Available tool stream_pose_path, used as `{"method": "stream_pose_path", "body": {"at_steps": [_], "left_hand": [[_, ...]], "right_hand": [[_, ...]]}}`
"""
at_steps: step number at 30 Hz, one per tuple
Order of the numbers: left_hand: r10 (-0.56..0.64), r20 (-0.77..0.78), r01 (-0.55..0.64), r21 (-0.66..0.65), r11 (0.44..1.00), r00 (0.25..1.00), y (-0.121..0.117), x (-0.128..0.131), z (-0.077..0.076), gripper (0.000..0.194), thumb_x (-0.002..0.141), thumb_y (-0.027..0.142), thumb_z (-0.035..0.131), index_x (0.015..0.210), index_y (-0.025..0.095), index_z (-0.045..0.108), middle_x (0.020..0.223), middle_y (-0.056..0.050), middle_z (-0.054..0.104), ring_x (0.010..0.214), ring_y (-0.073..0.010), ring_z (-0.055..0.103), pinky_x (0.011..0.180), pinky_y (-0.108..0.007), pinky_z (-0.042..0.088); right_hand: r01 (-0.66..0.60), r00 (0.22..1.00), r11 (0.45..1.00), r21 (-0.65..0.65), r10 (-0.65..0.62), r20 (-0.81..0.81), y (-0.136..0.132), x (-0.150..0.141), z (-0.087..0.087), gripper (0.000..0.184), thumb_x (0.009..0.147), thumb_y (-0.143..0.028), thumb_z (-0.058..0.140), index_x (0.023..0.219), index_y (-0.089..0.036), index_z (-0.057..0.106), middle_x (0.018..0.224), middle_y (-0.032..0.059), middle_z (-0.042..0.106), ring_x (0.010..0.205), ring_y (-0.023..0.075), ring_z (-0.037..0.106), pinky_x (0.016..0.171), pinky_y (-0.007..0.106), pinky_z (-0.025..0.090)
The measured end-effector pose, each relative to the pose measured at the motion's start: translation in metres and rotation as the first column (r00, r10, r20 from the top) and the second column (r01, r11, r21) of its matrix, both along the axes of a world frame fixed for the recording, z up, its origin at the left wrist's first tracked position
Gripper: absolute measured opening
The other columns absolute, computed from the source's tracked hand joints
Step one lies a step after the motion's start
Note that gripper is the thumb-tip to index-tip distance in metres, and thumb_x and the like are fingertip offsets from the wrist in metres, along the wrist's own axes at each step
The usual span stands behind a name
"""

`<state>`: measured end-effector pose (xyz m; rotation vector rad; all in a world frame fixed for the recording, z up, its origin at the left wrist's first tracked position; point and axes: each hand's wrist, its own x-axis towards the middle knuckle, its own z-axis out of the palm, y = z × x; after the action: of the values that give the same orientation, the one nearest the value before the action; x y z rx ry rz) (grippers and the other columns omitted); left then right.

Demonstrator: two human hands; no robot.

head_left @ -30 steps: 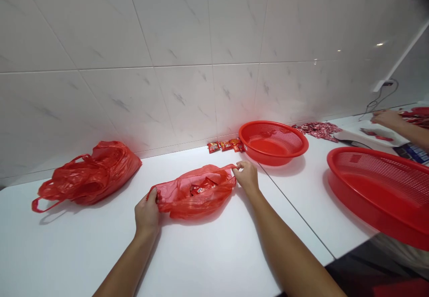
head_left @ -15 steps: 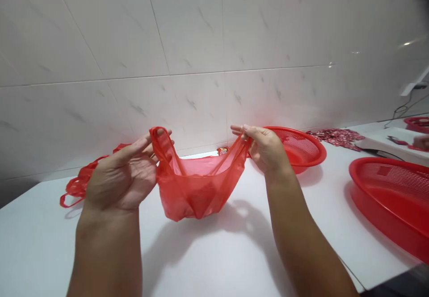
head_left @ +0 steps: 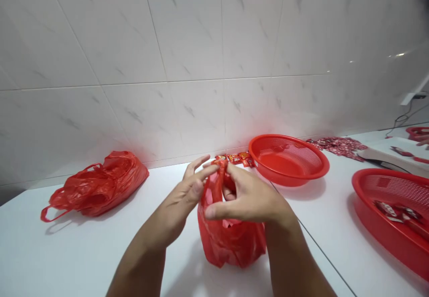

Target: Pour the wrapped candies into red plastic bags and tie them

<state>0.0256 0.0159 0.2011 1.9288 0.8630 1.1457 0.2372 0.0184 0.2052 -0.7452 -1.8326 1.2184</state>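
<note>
A red plastic carrier bag (head_left: pixel 231 245) stands in front of me, its handles drawn together at the top. My right hand (head_left: pixel 253 194) has its fingers curled round the gathered handles, with the thumb sticking out to the left. At the bag's left side, my left hand (head_left: pixel 182 198) has its fingers stretched and apart, the fingertips touching the handles. What the bag contains is mostly hidden by its walls and my hands.
More red plastic bags (head_left: pixel 100 187) lie heaped at the left. Small red packets (head_left: pixel 233 158) lie along the wall, beside a red basket (head_left: pixel 288 178). A larger red basket (head_left: pixel 375 212) holds packets at the right. Further back are patterned red pieces (head_left: pixel 338 146) and another person's hand (head_left: pixel 424 141).
My hands have come together and lower, bringing the spread handles to one point. The bag has moved down and right in view. The view has shifted, showing more of the left heap.
</note>
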Motion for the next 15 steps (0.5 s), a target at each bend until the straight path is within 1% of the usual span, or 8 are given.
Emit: {"method": "stream_pose_path", "body": {"at_steps": [2, 3, 5, 7, 9, 10, 12, 15], "left_hand": [[-0.048, -0.095, 0.046, -0.029, 0.999, 0.994, 0.000, 0.005, -0.001, 0.058, 0.101, 0.073, 0.042, 0.138, 0.038, 0.071, 0.171, 0.000, 0.037, 0.161, -0.0346, 0.026, 0.123, -0.053, 0.043], [-0.056, -0.112, 0.052, -0.040, 0.998, 0.992, 0.000, 0.006, 0.000, 0.058, 0.102, 0.072, 0.040, 0.138, 0.037, 0.071, 0.171, 0.000, 0.035, 0.162, -0.0341, 0.023, 0.123, -0.053, 0.042], [0.001, -0.070, -0.001, -0.008, 1.000, 0.998, 0.002, 0.006, 0.003, 0.056, 0.104, 0.068, 0.042, 0.132, 0.032, 0.075, 0.166, -0.005, 0.044, 0.161, -0.0349, 0.024, 0.122, -0.053, 0.043], [0.083, 0.017, -0.083, 0.002, 0.997, 0.996, 0.004, 0.003, 0.006, 0.049, 0.103, 0.062, 0.051, 0.128, 0.029, 0.076, 0.150, -0.011, 0.061, 0.150, -0.0350, 0.044, 0.115, -0.050, 0.049], [0.098, 0.032, -0.096, -0.071, 0.993, 0.995, 0.006, 0.000, 0.009, 0.045, 0.099, 0.054, 0.065, 0.133, 0.027, 0.072, 0.125, -0.012, 0.075, 0.120, -0.0311, 0.068, 0.101, -0.046, 0.058], [0.078, 0.015, -0.076, -0.107, 0.991, 0.997, 0.006, 0.000, 0.010, 0.045, 0.095, 0.050, 0.071, 0.134, 0.026, 0.072, 0.117, -0.011, 0.077, 0.105, -0.0283, 0.073, 0.095, -0.044, 0.060], [0.074, -0.028, -0.076, -0.104, 0.992, 0.997, 0.007, 0.001, 0.009, 0.034, 0.091, 0.045, 0.077, 0.118, 0.024, 0.078, 0.115, -0.011, 0.078, 0.098, -0.0268, 0.074, 0.092, -0.043, 0.060], [0.266, -0.048, -0.263, 0.058, 0.963, 0.963, 0.006, 0.002, 0.008, 0.024, 0.087, 0.046, 0.080, 0.082, 0.022, 0.080, 0.126, -0.012, 0.074, 0.120, -0.0327, 0.068, 0.107, -0.049, 0.053]], "right_hand": [[-0.033, 0.997, 0.999, 0.001, 0.033, 0.076, 0.004, -0.003, -0.001, 0.024, 0.087, -0.044, 0.083, 0.093, -0.024, 0.070, 0.069, -0.0031, 0.056, 0.060, 0.0126, 0.051, 0.052, 0.025, 0.037], [-0.026, 0.996, 1.000, -0.001, 0.026, 0.086, 0.006, -0.005, -0.002, 0.025, 0.093, -0.047, 0.076, 0.088, -0.023, 0.069, 0.067, -0.0029, 0.055, 0.058, 0.0118, 0.049, 0.051, 0.025, 0.036], [-0.014, 0.998, 0.999, -0.034, 0.016, 0.057, 0.009, -0.004, -0.002, 0.036, 0.103, -0.054, 0.060, 0.089, -0.023, 0.070, 0.062, -0.0039, 0.049, 0.053, 0.0104, 0.043, 0.048, 0.024, 0.032], [-0.046, 0.999, 0.995, -0.091, 0.045, -0.011, 0.010, -0.002, -0.002, 0.049, 0.105, -0.063, 0.049, 0.092, -0.022, 0.072, 0.057, -0.0050, 0.044, 0.048, 0.0097, 0.038, 0.045, 0.024, 0.030], [-0.089, 0.995, 0.987, -0.135, 0.082, -0.061, 0.010, 0.002, -0.002, 0.058, 0.104, -0.070, 0.045, 0.089, -0.021, 0.073, 0.055, -0.0045, 0.046, 0.046, 0.0095, 0.041, 0.044, 0.024, 0.033], [-0.098, 0.994, 0.984, -0.145, 0.089, -0.070, 0.010, 0.003, -0.002, 0.061, 0.103, -0.073, 0.045, 0.087, -0.020, 0.072, 0.056, -0.0036, 0.050, 0.046, 0.0095, 0.044, 0.044, 0.023, 0.035], [-0.119, 0.992, 0.981, -0.153, 0.112, -0.059, 0.013, 0.002, -0.005, 0.063, 0.100, -0.075, 0.048, 0.084, -0.019, 0.071, 0.062, -0.0008, 0.058, 0.048, 0.0099, 0.053, 0.045, 0.023, 0.039], [-0.119, 0.989, 0.971, -0.207, 0.098, -0.106, 0.019, -0.003, -0.009, 0.064, 0.098, -0.077, 0.050, 0.090, -0.018, 0.072, 0.063, 0.0010, 0.063, 0.047, 0.0109, 0.057, 0.042, 0.021, 0.037]]}}
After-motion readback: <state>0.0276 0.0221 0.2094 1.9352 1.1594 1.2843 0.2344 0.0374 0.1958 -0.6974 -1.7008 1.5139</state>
